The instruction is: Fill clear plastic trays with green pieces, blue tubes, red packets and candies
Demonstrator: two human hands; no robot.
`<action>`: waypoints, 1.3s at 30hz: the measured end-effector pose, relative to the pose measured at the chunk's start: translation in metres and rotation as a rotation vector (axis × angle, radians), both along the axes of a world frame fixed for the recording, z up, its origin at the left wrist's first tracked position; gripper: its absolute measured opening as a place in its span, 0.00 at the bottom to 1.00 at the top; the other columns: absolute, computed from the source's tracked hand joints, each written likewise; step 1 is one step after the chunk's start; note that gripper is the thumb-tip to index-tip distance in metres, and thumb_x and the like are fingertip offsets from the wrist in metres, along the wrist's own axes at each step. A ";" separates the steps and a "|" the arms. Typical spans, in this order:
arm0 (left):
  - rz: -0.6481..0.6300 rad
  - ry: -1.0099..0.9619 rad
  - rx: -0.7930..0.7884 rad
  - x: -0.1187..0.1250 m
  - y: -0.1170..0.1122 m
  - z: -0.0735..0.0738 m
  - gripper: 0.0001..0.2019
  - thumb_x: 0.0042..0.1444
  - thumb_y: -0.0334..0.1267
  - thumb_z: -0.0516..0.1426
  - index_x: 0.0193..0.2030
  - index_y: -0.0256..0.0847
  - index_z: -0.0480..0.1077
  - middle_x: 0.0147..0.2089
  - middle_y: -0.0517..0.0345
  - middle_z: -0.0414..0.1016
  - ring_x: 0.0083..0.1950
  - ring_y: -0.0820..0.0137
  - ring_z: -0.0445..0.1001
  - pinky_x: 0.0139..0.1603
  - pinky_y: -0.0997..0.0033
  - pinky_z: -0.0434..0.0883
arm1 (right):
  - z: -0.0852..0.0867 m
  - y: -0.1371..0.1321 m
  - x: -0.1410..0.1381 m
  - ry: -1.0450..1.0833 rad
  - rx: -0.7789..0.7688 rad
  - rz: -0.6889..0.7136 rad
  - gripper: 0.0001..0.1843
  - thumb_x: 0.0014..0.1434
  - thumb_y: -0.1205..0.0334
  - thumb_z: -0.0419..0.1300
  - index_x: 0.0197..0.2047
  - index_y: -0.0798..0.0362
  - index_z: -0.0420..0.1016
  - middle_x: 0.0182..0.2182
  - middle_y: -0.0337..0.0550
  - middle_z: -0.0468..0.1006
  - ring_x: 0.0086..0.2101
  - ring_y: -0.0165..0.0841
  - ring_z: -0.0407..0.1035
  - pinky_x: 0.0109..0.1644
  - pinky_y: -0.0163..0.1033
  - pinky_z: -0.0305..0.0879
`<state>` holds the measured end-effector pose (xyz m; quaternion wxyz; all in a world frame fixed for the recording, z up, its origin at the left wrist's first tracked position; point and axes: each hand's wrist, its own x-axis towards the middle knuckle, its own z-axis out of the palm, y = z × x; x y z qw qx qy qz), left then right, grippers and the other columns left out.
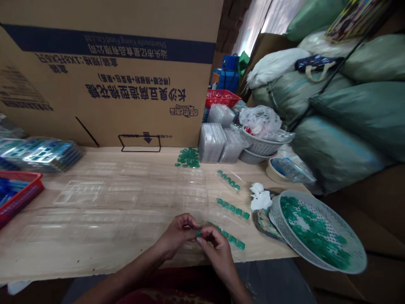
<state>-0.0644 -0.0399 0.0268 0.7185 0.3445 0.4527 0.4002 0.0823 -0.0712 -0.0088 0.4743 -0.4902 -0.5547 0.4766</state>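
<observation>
A small green piece (198,233) is pinched between the fingertips of the left hand (177,234) and the right hand (218,247), above the front edge of the table (47,259); both grips are narrow. Green pieces are contained in the perforated basket (357,249) at the right, which is tilted over the table edge. Five green pieces are set in each of the middle row (232,209) and the far row (228,180); the near row (233,240) is partly covered by the right hand. Clear trays (193,190) are laid across the table. Blue items are held in the left red basket (25,207), and blue and clear packets in the cream bowl (272,174).

A loose green pile (189,157) is located beside stacked clear boxes (211,143). White crumpled tissue (260,197) is positioned between the rows and the perforated basket. The rear of the table is blocked by an inverted-print carton (126,93); bulging sacks (341,147) are stacked at the right.
</observation>
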 end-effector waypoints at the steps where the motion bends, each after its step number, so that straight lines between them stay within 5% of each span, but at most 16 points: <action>1: -0.004 -0.006 0.003 0.001 0.000 -0.001 0.15 0.32 0.36 0.67 0.24 0.37 0.65 0.23 0.65 0.67 0.24 0.78 0.64 0.26 0.78 0.61 | -0.002 0.001 0.000 0.024 -0.004 -0.003 0.07 0.51 0.57 0.61 0.30 0.51 0.71 0.27 0.38 0.74 0.30 0.32 0.68 0.34 0.34 0.65; 8: -0.182 -0.135 -0.126 -0.006 0.008 -0.004 0.14 0.32 0.34 0.67 0.25 0.38 0.66 0.22 0.64 0.69 0.23 0.77 0.66 0.28 0.76 0.62 | 0.002 0.014 0.005 0.092 0.064 0.137 0.06 0.51 0.59 0.62 0.31 0.51 0.70 0.28 0.38 0.73 0.31 0.30 0.68 0.35 0.33 0.66; 11: -0.166 0.052 0.041 -0.011 0.021 -0.006 0.10 0.35 0.35 0.64 0.25 0.37 0.68 0.23 0.63 0.69 0.25 0.76 0.65 0.29 0.75 0.61 | 0.008 0.037 0.012 -0.047 0.116 0.171 0.04 0.52 0.62 0.60 0.31 0.52 0.70 0.27 0.37 0.72 0.29 0.29 0.67 0.33 0.33 0.64; 16: 0.096 0.529 0.370 -0.010 0.054 -0.023 0.04 0.39 0.30 0.59 0.25 0.38 0.69 0.26 0.62 0.69 0.26 0.74 0.65 0.29 0.74 0.61 | 0.005 0.088 0.015 -0.517 0.374 0.199 0.06 0.54 0.71 0.56 0.32 0.53 0.72 0.30 0.40 0.72 0.34 0.32 0.66 0.39 0.37 0.63; 23: -0.024 0.719 0.536 -0.005 0.065 -0.040 0.09 0.43 0.26 0.56 0.32 0.39 0.72 0.31 0.57 0.72 0.28 0.70 0.69 0.32 0.71 0.65 | -0.004 0.097 0.005 -0.772 0.453 0.262 0.10 0.54 0.73 0.55 0.38 0.52 0.72 0.35 0.43 0.75 0.39 0.35 0.67 0.44 0.40 0.63; 26: -0.082 0.796 0.757 -0.006 0.063 -0.038 0.11 0.48 0.27 0.55 0.37 0.42 0.74 0.41 0.52 0.73 0.41 0.64 0.70 0.44 0.65 0.67 | 0.003 0.083 0.051 -0.768 0.525 0.078 0.12 0.57 0.67 0.54 0.45 0.51 0.71 0.43 0.47 0.74 0.45 0.38 0.66 0.49 0.44 0.63; 28: -0.194 0.936 0.891 -0.007 0.063 -0.037 0.10 0.53 0.28 0.52 0.35 0.41 0.74 0.45 0.50 0.72 0.46 0.62 0.69 0.49 0.61 0.66 | 0.008 0.075 0.109 -0.825 0.509 -0.197 0.12 0.59 0.62 0.51 0.42 0.51 0.72 0.43 0.50 0.74 0.46 0.40 0.66 0.50 0.47 0.62; 31: -0.305 1.167 1.015 -0.004 0.063 -0.038 0.11 0.58 0.29 0.49 0.35 0.39 0.73 0.45 0.49 0.73 0.45 0.63 0.69 0.49 0.60 0.67 | 0.009 0.065 0.207 -1.135 0.193 -0.539 0.16 0.56 0.59 0.50 0.41 0.58 0.74 0.42 0.59 0.74 0.44 0.48 0.67 0.49 0.52 0.61; 33: -0.310 1.260 1.080 -0.001 0.064 -0.038 0.10 0.58 0.30 0.50 0.40 0.38 0.72 0.48 0.49 0.72 0.47 0.63 0.68 0.50 0.60 0.67 | 0.004 0.063 0.254 -1.235 -0.144 -0.542 0.19 0.51 0.59 0.54 0.43 0.61 0.74 0.41 0.62 0.74 0.42 0.50 0.69 0.45 0.50 0.62; 35: -0.347 1.330 1.114 0.003 0.064 -0.037 0.09 0.58 0.30 0.51 0.41 0.38 0.71 0.47 0.49 0.72 0.46 0.63 0.68 0.49 0.60 0.67 | -0.002 0.064 0.277 -1.177 -0.301 -0.456 0.22 0.48 0.59 0.56 0.45 0.60 0.73 0.39 0.58 0.76 0.39 0.47 0.71 0.42 0.45 0.64; 39: -0.446 1.414 1.086 0.009 0.065 -0.032 0.08 0.55 0.27 0.52 0.35 0.37 0.71 0.39 0.50 0.74 0.43 0.61 0.69 0.45 0.60 0.67 | -0.009 0.070 0.276 -0.993 -0.232 -0.461 0.16 0.41 0.60 0.56 0.36 0.54 0.74 0.25 0.43 0.76 0.28 0.39 0.70 0.33 0.40 0.62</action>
